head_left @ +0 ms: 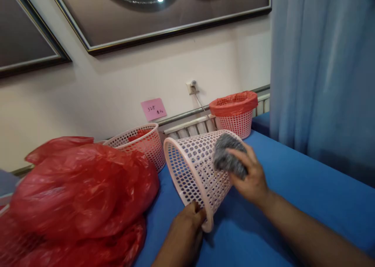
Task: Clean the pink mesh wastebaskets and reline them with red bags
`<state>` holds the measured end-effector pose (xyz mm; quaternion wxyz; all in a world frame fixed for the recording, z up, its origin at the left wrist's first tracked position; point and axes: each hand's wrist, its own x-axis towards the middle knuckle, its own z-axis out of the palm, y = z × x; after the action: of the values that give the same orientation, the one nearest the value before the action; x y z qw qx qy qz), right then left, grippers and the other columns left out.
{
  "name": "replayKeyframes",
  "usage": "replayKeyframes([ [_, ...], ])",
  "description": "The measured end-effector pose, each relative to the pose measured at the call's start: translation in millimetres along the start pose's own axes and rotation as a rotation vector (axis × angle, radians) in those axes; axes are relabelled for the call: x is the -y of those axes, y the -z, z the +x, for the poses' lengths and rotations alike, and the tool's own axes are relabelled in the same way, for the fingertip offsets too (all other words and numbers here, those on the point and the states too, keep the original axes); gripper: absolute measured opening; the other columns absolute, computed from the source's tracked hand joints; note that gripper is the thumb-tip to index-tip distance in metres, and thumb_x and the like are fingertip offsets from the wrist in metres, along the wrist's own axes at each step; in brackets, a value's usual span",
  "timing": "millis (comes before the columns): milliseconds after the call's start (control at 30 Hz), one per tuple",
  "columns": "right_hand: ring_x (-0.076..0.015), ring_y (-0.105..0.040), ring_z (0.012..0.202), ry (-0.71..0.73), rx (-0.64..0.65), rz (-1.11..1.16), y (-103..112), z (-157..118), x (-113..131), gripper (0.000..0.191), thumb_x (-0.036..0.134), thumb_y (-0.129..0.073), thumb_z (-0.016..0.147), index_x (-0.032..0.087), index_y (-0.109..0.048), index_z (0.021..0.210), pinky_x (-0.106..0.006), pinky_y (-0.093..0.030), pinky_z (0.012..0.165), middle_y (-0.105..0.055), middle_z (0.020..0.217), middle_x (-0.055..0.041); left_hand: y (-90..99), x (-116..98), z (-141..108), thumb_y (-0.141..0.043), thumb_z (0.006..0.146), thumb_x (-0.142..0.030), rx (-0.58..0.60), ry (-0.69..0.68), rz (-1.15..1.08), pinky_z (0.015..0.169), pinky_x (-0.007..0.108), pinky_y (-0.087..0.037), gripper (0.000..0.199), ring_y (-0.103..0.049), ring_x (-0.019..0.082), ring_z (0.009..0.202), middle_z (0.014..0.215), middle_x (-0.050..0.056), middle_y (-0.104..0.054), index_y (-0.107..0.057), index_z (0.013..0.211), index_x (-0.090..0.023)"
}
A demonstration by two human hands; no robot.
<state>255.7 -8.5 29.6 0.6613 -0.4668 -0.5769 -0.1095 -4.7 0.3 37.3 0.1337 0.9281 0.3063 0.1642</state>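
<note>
A pale pink plastic wastebasket [202, 157] with a perforated wall is tipped on its side above the blue surface, its mouth facing left toward me. My left hand [189, 224] is closed round the lower part of its rim. In my right hand [252, 177] is a grey cloth [230, 155], bunched up and pressed against the basket's outer wall near the base. The fingers of my right hand are wrapped over the cloth. Part of the basket's far side is hidden behind the cloth and hand.
Red plastic bags [79, 196] are heaped at the left. Behind them stands another pink basket [152, 146] with red plastic inside. A red-lined basket [237, 118] stands at the back. The blue-covered bed [293, 169] meets the wall; a blue curtain [319, 72] hangs right.
</note>
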Motion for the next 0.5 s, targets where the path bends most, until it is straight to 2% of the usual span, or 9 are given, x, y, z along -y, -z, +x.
replayKeyframes([
  [67,-0.0320,-0.052,0.143,0.201,0.174,0.076,-2,-15,28,0.059,0.019,-0.069,0.083,0.027,-0.059,0.141,-0.049,-0.053,0.114,-0.040,0.159,-0.0127,2.0,-4,-2,-0.064,0.093,-0.033,-0.086,-0.003,-0.123,0.086,0.034,-0.061,0.023,-0.073,0.025,0.093,0.105,0.008,-0.077,-0.074,0.111,-0.024],
  [133,-0.0315,-0.052,0.143,0.336,0.281,0.144,-7,-29,50,0.062,0.021,-0.070,0.083,0.025,-0.056,0.143,-0.047,-0.055,0.111,-0.032,0.162,-0.0139,3.5,-6,-6,-0.061,0.097,-0.047,-0.229,-0.032,-0.265,0.082,0.033,-0.063,0.031,-0.074,0.025,0.090,0.104,0.007,-0.079,-0.074,0.113,-0.025],
  [200,-0.0309,-0.053,0.140,0.400,0.313,0.179,-13,-39,60,0.061,0.021,-0.069,0.083,0.023,-0.056,0.143,-0.045,-0.058,0.109,-0.030,0.162,-0.0148,5.0,-6,-9,-0.054,0.101,-0.055,-0.326,-0.075,-0.359,0.071,0.028,-0.062,0.037,-0.073,0.022,0.076,0.094,0.004,-0.080,-0.077,0.108,-0.027],
  [267,-0.0304,-0.055,0.139,0.429,0.307,0.179,-19,-43,57,0.059,0.019,-0.067,0.083,0.023,-0.058,0.141,-0.045,-0.059,0.106,-0.032,0.160,-0.0148,6.4,-5,-10,-0.052,0.103,-0.055,-0.345,-0.101,-0.386,0.065,0.026,-0.061,0.039,-0.071,0.019,0.067,0.086,0.002,-0.079,-0.080,0.107,-0.028],
  [300,-0.0305,-0.055,0.139,0.412,0.287,0.161,-22,-43,50,0.058,0.018,-0.066,0.083,0.024,-0.059,0.139,-0.045,-0.059,0.106,-0.035,0.159,-0.0146,6.8,-4,-10,-0.052,0.104,-0.052,-0.342,-0.094,-0.378,0.067,0.026,-0.062,0.037,-0.073,0.019,0.069,0.088,0.002,-0.080,-0.080,0.110,-0.028],
  [367,-0.0312,-0.057,0.138,0.252,0.206,0.084,-26,-35,25,0.055,0.016,-0.065,0.082,0.026,-0.062,0.136,-0.047,-0.058,0.107,-0.042,0.156,-0.0140,6.5,-2,-9,-0.052,0.105,-0.045,-0.312,-0.059,-0.342,0.083,0.030,-0.064,0.036,-0.077,0.023,0.089,0.104,0.006,-0.081,-0.076,0.123,-0.025],
  [433,-0.0332,-0.061,0.133,-0.059,0.085,-0.026,-27,-21,-7,0.051,0.018,-0.065,0.081,0.026,-0.067,0.132,-0.052,-0.057,0.107,-0.052,0.148,-0.0147,4.4,0,-9,-0.052,0.106,-0.038,-0.267,-0.041,-0.282,0.100,0.038,-0.061,0.037,-0.075,0.026,0.112,0.122,0.010,-0.079,-0.070,0.134,-0.024],
  [500,-0.0352,-0.068,0.121,-0.369,-0.045,-0.096,-26,-6,-35,0.047,0.024,-0.066,0.079,0.020,-0.070,0.126,-0.057,-0.057,0.105,-0.064,0.132,-0.0164,0.7,1,-10,-0.052,0.105,-0.034,-0.215,-0.055,-0.205,0.105,0.040,-0.059,0.039,-0.073,0.027,0.120,0.129,0.011,-0.077,-0.066,0.140,-0.025],
])
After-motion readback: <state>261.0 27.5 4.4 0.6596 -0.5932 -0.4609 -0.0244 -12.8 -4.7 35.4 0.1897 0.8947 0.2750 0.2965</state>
